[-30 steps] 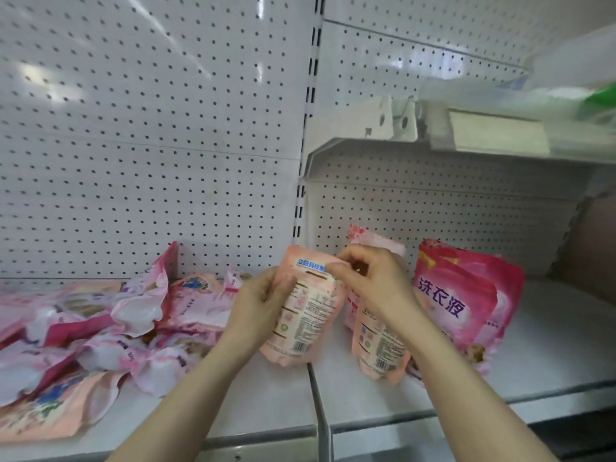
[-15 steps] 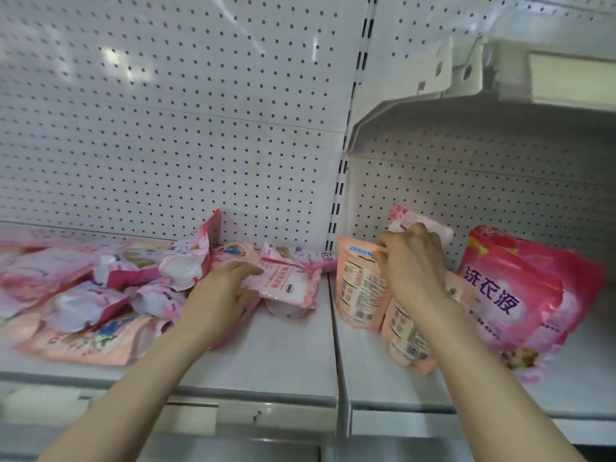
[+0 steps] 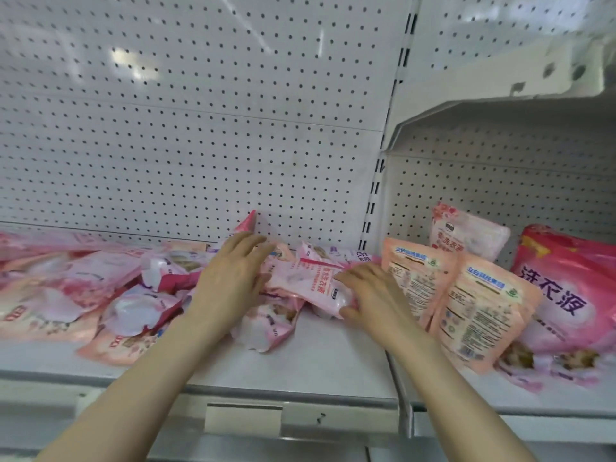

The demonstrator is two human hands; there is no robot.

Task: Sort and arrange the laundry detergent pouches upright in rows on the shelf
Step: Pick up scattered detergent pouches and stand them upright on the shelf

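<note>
Several pink detergent pouches [image 3: 100, 288] lie in a loose heap on the left shelf board [image 3: 300, 365]. My left hand [image 3: 233, 278] reaches over the heap with straight fingers and touches the pouches under it. A pale pink pouch [image 3: 310, 281] lies flat at the heap's right end. My right hand [image 3: 370, 295] grips its right end, fingers on top and thumb below. On the right board two peach pouches [image 3: 413, 278] [image 3: 480, 315] stand upright, backs facing me, with a pale pink pouch [image 3: 466, 235] upright behind them.
A large deep-pink bag [image 3: 573, 295] stands at the far right, touching the peach pouches. A perforated white back panel [image 3: 200, 145] closes the shelf. An upper shelf bracket [image 3: 500, 105] overhangs the right bay. A price-tag strip [image 3: 243, 418] runs along the front edge.
My right hand let go of the standing peach pouch and moved left onto the pale pink pouch. My left hand slid further back over the heap.
</note>
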